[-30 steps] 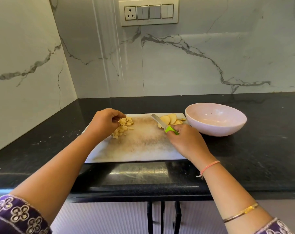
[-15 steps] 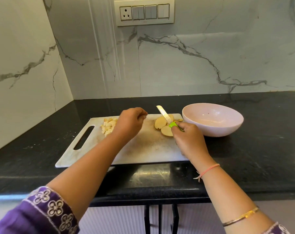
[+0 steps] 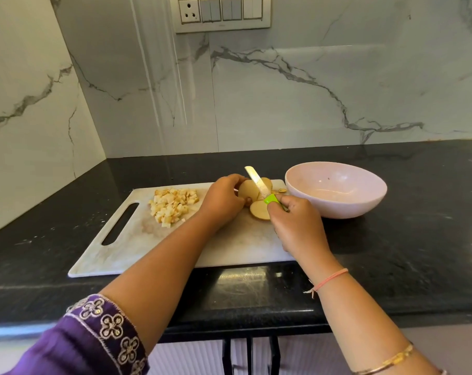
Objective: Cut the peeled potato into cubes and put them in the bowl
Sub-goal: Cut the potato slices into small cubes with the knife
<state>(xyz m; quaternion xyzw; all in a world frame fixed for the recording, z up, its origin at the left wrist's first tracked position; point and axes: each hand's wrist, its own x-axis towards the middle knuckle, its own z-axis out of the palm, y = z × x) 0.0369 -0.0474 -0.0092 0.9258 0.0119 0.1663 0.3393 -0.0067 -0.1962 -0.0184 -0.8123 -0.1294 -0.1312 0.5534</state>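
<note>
The cutting board (image 3: 137, 250) lies on the counter (image 3: 391, 253) in front of the person. From the board's middle, the pile of potato cubes (image 3: 172, 205) sits at 10 o'clock and the potato slices (image 3: 249, 189) at 1 o'clock. The left hand (image 3: 224, 198) holds the slices. The right hand (image 3: 291, 223), at their 5 o'clock, holds the knife (image 3: 258, 184) over them. The bowl (image 3: 335, 189) stands on the counter at 2 o'clock, just beside the board. The switch panel (image 3: 221, 13) is on the wall at 12 o'clock.

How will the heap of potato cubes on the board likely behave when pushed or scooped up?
The potato cubes are a loose heap of small pieces, so they would probably scatter rather than move together. Flat faces make rolling unlikely; on the smooth cutting board they should slide. Freshly cut, they are likely damp and slippery.
</note>
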